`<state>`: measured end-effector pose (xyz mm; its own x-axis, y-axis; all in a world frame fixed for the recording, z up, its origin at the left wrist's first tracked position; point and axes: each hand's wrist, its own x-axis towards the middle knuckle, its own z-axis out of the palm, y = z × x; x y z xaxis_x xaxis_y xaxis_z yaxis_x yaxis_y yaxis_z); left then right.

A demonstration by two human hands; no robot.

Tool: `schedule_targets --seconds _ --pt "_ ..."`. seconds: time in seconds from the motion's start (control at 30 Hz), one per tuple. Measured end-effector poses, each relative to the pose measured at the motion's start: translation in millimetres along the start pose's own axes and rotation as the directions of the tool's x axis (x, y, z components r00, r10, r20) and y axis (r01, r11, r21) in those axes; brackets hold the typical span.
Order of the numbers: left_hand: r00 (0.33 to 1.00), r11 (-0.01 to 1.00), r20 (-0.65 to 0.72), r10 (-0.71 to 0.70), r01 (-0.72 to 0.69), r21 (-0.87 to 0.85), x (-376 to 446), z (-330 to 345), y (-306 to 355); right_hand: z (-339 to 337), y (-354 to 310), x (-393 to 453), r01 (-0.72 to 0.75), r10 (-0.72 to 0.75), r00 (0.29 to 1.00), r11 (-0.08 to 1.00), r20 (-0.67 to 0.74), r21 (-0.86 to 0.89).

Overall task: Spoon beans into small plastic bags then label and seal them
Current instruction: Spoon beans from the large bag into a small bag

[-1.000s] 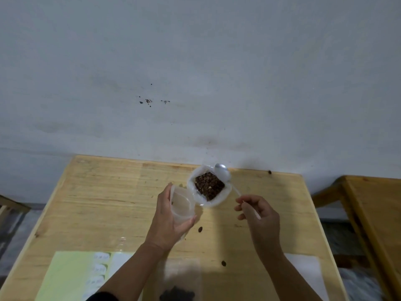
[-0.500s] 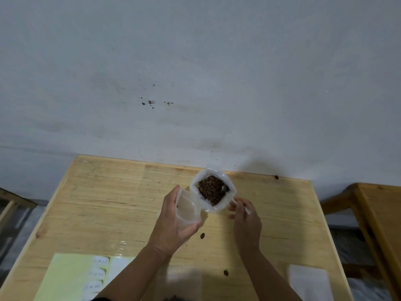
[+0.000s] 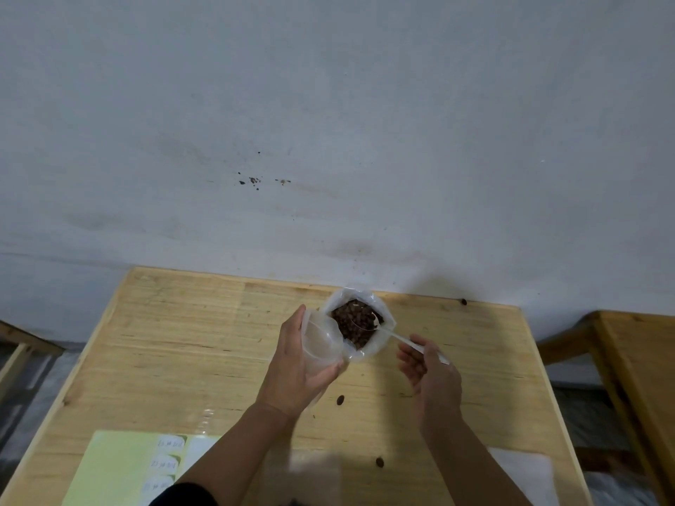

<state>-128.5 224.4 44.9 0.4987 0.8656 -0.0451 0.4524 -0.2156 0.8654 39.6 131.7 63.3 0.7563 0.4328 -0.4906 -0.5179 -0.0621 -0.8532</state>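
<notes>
A large clear plastic bag [image 3: 383,341] full of dark brown beans [image 3: 353,325] stands open near the far edge of the wooden table [image 3: 182,345]. My left hand [image 3: 297,370] grips a small empty plastic bag [image 3: 321,341], its mouth held open right beside the big bag. My right hand [image 3: 431,374] pinches the handle of a spoon [image 3: 398,337], whose bowl lies on the beans inside the big bag.
A pale green sheet with white labels [image 3: 164,461] lies at the near left. A clear bag [image 3: 314,476] lies at the near edge between my arms, a white sheet [image 3: 522,476] at the near right. Loose beans [image 3: 340,399] dot the table. A second wooden table [image 3: 639,378] stands to the right.
My right hand has shifted right and back from the big bag, and the spoon bowl now dips into the beans. My left hand keeps holding the small bag open.
</notes>
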Motion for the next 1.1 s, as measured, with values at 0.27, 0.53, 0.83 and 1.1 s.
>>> schedule_targets --seconds 0.27,0.53,0.83,1.1 --pt "1.000 1.000 0.014 -0.012 0.012 0.008 5 -1 3 6 -34 -31 0.131 -0.123 0.976 0.991 0.180 -0.031" --pt "1.000 0.999 -0.014 0.012 -0.012 -0.034 8 2 1 13 -34 -44 0.629 -0.533 0.774 0.710 0.342 -0.318" --pt "1.000 0.996 -0.004 -0.003 0.002 -0.089 5 3 -8 5 26 -2 0.314 -0.331 0.942 0.818 0.053 -0.483" --pt "1.000 0.998 0.003 0.021 -0.021 -0.059 8 4 -9 19 21 12 -0.044 0.032 0.997 0.986 -0.072 -0.163"
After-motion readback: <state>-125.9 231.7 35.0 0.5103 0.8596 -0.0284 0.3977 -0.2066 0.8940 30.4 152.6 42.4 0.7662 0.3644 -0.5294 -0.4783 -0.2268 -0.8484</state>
